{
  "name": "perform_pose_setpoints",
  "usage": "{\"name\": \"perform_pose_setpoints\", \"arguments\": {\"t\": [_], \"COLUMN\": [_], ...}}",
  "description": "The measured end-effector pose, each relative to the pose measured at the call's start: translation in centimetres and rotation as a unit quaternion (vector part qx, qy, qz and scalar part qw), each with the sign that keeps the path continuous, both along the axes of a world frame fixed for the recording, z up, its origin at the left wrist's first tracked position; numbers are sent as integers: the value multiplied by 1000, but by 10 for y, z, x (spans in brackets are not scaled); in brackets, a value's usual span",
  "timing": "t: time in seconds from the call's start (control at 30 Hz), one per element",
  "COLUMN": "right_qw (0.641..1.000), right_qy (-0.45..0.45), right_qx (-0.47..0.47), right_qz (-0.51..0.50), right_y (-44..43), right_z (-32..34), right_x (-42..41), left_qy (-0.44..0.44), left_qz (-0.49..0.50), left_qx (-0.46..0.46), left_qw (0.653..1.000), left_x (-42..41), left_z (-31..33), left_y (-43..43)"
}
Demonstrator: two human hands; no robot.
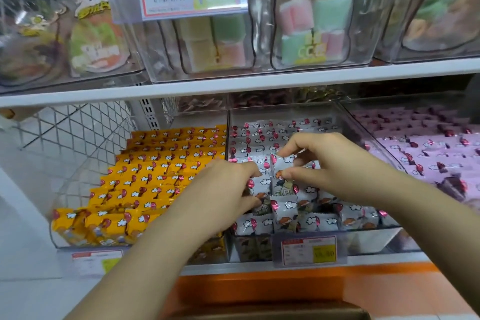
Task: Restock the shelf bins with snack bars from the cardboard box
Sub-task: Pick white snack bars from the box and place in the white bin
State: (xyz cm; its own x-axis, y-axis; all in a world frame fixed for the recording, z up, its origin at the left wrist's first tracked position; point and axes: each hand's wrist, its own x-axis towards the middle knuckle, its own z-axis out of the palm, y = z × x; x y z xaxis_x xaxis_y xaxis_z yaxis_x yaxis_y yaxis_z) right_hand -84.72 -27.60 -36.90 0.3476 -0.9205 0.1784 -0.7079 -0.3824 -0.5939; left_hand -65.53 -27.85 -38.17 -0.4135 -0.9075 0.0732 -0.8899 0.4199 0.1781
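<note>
**Restocking: placement under way**

My right hand (324, 161) pinches a white snack bar (281, 173) upright in the middle bin (368, 240). My left hand (228, 186) curls among packed bars (259, 138), grip unclear. Next, I judge, it needs wedging squarely into its row.

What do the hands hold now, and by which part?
The right hand pinches one white snack packet by its top end. The left hand rests on neighbouring packets; whether it grips one cannot be told.
</note>
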Motion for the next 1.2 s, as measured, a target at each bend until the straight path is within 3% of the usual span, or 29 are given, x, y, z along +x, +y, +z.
{"name": "perform_pose_setpoints", "arguments": {"t": [0.1, 0.2, 0.37, 0.5, 0.6, 0.7, 0.87, 1.0, 1.13, 1.2], "right_qw": [1000, 1000, 1000, 994, 991, 997, 999, 997, 998, 999], "right_qy": [-2, -15, -10, -68, -103, -67, 26, 69, 53, 36], "right_qx": [10, 17, -20, -67, -55, -14, 3, 16, 30, 31], "right_qz": [-6, -9, -15, -43, -60, -42, -32, -12, -13, -23], "right_y": [0, 4, 16, 20, 20, 20, 11, 6, 9, 12], "right_z": [-1, -4, -4, 5, 7, 4, 7, 11, 5, 1], "right_x": [1, 1, 2, 3, 3, 8, 9, 11, 12, 14], "left_qy": [-98, -132, -106, -98, -128, -138, -124, -58, 26, 15], "left_qz": [-5, 0, -15, -6, -4, -1, -5, 8, 13, 13], "left_qx": [-43, -49, 0, -12, -37, -32, -16, 3, 39, 30], "left_qw": [994, 990, 994, 995, 991, 990, 992, 998, 999, 999], "left_x": [-5, -7, -1, 5, 6, 8, 3, 3, 9, 10], "left_z": [0, -3, 4, 6, 7, 8, 8, 4, 2, 4], "left_y": [-5, -8, -7, 1, 6, 3, -2, -7, -7, -5]}}
